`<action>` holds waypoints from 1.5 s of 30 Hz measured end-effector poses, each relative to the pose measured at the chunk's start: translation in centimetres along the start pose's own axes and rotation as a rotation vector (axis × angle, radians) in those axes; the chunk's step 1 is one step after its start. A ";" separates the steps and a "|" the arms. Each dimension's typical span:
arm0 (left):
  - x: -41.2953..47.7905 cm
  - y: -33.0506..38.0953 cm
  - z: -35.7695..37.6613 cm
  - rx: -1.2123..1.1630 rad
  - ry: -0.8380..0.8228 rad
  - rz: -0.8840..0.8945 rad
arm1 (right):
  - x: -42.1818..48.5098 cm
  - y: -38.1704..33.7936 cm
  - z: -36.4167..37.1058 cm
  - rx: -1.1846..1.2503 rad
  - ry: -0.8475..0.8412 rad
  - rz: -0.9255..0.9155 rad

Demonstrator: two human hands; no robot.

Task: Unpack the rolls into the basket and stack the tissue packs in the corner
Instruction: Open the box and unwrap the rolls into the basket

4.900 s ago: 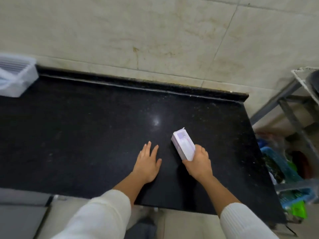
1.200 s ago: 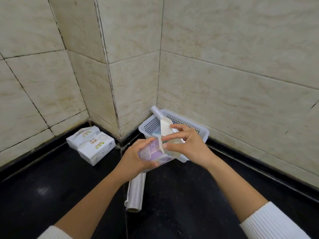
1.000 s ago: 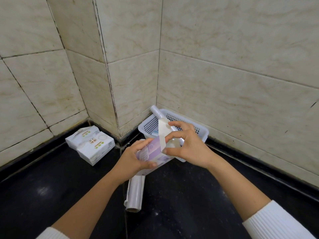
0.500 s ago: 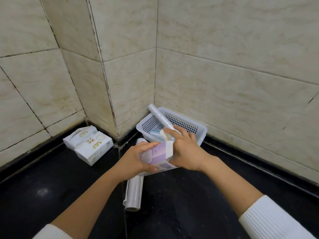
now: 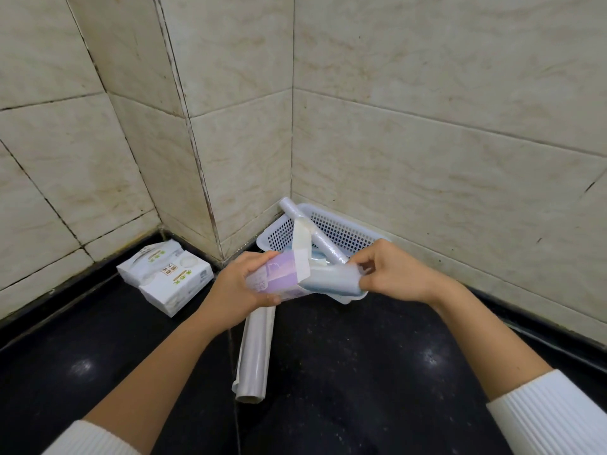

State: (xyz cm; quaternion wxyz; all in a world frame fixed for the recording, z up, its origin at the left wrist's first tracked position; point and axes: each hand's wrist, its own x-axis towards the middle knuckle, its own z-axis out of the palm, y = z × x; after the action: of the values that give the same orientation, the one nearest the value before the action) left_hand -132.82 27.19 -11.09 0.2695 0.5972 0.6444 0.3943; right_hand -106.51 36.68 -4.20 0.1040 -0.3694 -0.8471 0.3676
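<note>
My left hand (image 5: 241,292) grips a purple and white carton (image 5: 279,279) held sideways, its top flap open and sticking up. My right hand (image 5: 391,272) pinches the end of a pale bluish roll (image 5: 331,282) that protrudes from the carton's open end. Just behind them stands a white perforated basket (image 5: 348,231) in the wall corner, with a long clear-wrapped roll (image 5: 312,229) leaning inside it. Another long roll (image 5: 254,351) lies on the black counter below my hands. Two white tissue packs (image 5: 164,275) lie stacked against the left wall.
The black stone counter (image 5: 361,372) runs along tiled walls that meet in a protruding corner (image 5: 203,192) between the tissue packs and the basket. White sleeves cover both my forearms near the bottom edge.
Earlier the carton was picked up at another counter spot. In the last second the flap was opened, and my right hand has drawn the bluish roll partway out to the right.
</note>
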 end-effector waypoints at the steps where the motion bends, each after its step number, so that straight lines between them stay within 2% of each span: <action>1: 0.1 0.0 0.0 0.062 0.020 0.021 | -0.3 0.2 -0.1 0.076 -0.059 0.013; 4: 0.3 0.1 0.0 0.147 0.029 0.081 | -1.0 0.7 -0.4 0.417 -0.280 0.106; 5: 0.3 0.2 0.0 0.149 0.024 0.091 | -1.2 0.6 -0.5 0.490 -0.311 0.126; 7: 0.3 0.1 0.2 0.151 0.022 0.094 | -1.2 0.0 -0.3 0.531 -0.268 0.175; 9: 0.2 0.2 0.4 0.150 0.029 0.093 | -1.3 -0.9 0.2 0.378 -0.192 0.231; 11: 0.2 0.3 0.6 0.151 0.024 0.098 | -1.2 -1.7 0.8 0.102 -0.153 0.234; 13: 0.1 0.5 0.8 0.155 0.011 0.114 | -1.0 -2.0 1.6 -0.095 -0.114 0.165; 16: 0.0 0.7 0.9 0.156 0.004 0.131 | -0.5 -2.6 2.4 -0.260 -0.070 0.078; 25: -0.3 2.0 1.6 0.175 -0.064 0.198 | 1.1 -4.0 4.0 -0.524 -0.276 0.137; 29: -0.6 1.8 1.7 0.156 -0.100 0.194 | 1.5 -3.9 4.1 -0.415 -0.350 0.190; 35: -0.3 0.1 0.6 -0.067 -0.017 0.086 | -0.1 -3.9 0.9 -0.272 -0.227 0.069; 38: -0.1 -0.8 -0.1 -0.242 0.027 0.011 | -1.5 -3.3 -1.9 -0.131 -0.082 0.051; 42: 0.0 -1.4 0.3 -0.371 -0.001 -0.039 | -2.4 -2.6 -3.9 0.108 0.118 -0.035; 45: -0.2 -1.2 0.9 -0.468 -0.033 -0.051 | -2.1 -1.9 -3.6 0.128 0.181 -0.007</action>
State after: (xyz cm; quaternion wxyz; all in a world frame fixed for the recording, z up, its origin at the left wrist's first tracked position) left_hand -132.76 27.18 -12.61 0.4209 0.5082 0.5460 0.5162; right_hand -104.48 36.27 -0.12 0.2048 -0.3907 -0.8104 0.3856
